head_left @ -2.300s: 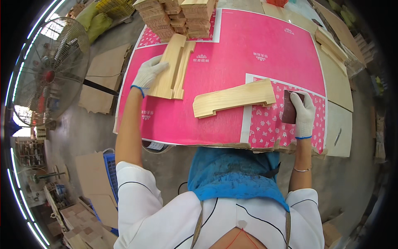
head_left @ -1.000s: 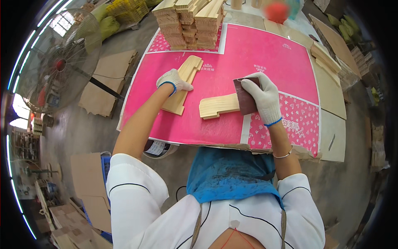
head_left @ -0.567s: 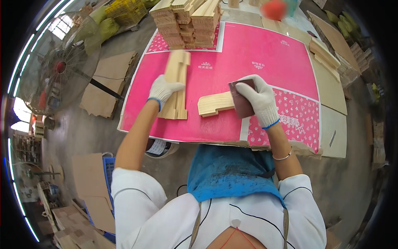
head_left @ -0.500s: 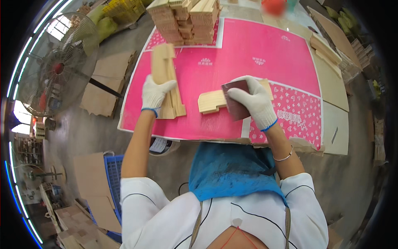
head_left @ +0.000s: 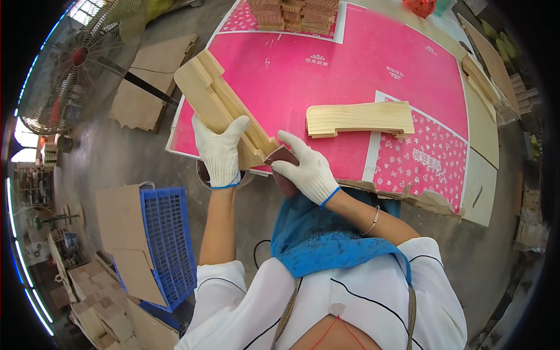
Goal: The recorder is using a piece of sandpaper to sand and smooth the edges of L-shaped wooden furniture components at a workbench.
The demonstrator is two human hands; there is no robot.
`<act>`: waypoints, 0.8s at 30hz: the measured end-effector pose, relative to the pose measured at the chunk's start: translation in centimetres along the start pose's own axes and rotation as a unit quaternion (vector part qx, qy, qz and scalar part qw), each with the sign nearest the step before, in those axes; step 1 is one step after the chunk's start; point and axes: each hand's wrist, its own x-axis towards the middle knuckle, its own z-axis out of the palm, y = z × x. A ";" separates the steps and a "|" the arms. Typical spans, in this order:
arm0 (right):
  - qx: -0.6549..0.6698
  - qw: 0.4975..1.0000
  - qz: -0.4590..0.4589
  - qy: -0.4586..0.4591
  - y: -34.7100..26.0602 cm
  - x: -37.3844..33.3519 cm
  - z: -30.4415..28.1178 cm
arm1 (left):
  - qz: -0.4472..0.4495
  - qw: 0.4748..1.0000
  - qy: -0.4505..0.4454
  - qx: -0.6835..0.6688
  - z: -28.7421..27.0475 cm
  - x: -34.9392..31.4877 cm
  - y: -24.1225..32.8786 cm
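My left hand (head_left: 220, 149), in a white knit glove with a blue cuff, grips a pale notched wooden piece (head_left: 213, 96) that slants from the table's left edge toward me. My gloved right hand (head_left: 306, 167) is closed on a dark reddish-brown sheet of sandpaper (head_left: 283, 158), which touches the near end of that piece. To the right, a second wooden piece (head_left: 359, 119) of similar notched shape lies on the pink-covered table (head_left: 280, 76), apart from both hands.
A stack of wooden pieces (head_left: 294, 14) stands at the table's far side. Left of the table are a large fan (head_left: 79, 56) and flattened cardboard (head_left: 149, 84). A blue plastic crate (head_left: 169, 239) sits on the floor at lower left. Wooden strips (head_left: 481, 79) rest at the right edge.
My left hand has tilted its wooden piece, far end swinging left. My right hand moved left with the sandpaper, from over the second piece to the held one's near end. The view shifted too.
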 end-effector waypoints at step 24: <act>0.233 0.971 0.049 0.011 -0.7 -4.1 -5.7 | -0.209 0.902 -0.297 -0.235 1.4 5.0 -2.9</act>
